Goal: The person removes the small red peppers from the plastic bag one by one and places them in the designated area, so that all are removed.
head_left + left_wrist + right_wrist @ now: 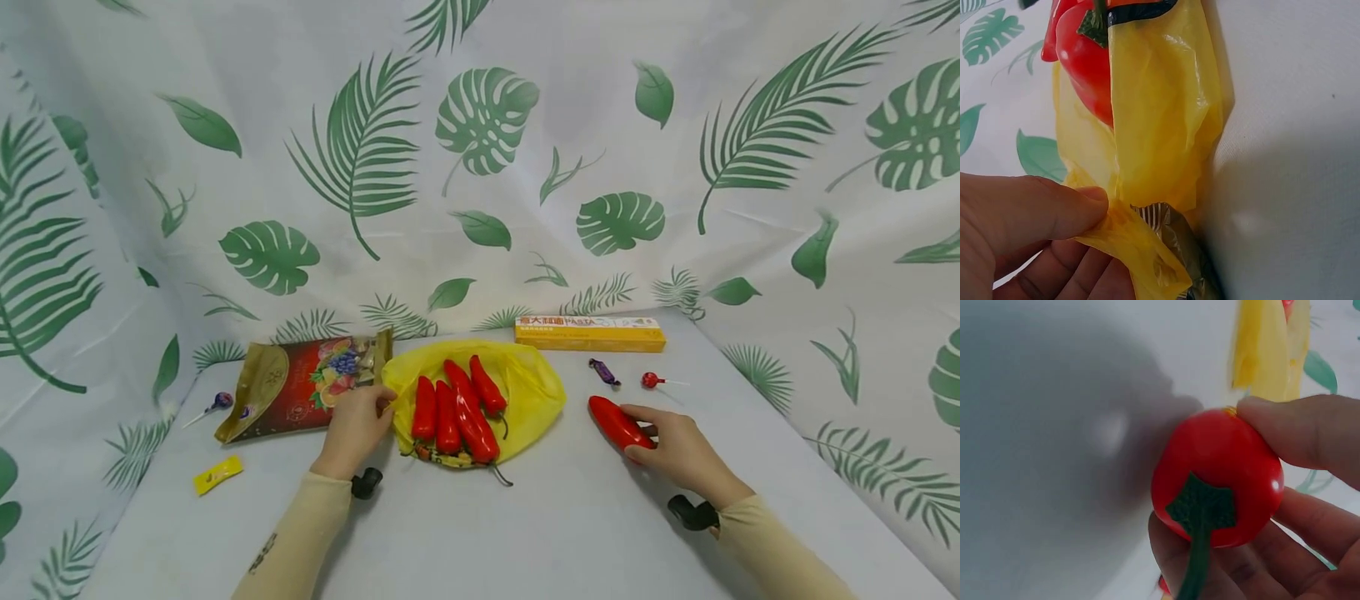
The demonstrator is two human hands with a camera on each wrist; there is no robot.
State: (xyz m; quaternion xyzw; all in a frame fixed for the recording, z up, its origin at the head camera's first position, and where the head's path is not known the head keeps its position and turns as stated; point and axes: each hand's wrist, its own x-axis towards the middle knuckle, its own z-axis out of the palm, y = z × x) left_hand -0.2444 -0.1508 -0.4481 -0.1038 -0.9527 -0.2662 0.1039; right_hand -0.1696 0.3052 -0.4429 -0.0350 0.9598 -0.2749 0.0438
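Several red chili peppers (467, 410) lie side by side on a yellow plastic bag (536, 392), stems toward the person. My left hand (358, 423) pinches the bag's left edge between thumb and fingers; the left wrist view shows the yellow film (1138, 250) bunched under the thumb. Off to the right, my right hand (678, 446) grips one more red chili pepper (617, 421) around its stem end. In the right wrist view that pepper's green stem (1200, 512) points at the camera, with thumb and fingers on opposite sides.
A red and gold candy bag (300, 387) lies left of the yellow bag, near a purple lollipop (222, 400) and a yellow wrapped candy (218, 475). Behind stands a pasta box (590, 335). A purple wrapped candy (603, 372) and a red lollipop (651, 380) lie beyond the right hand.
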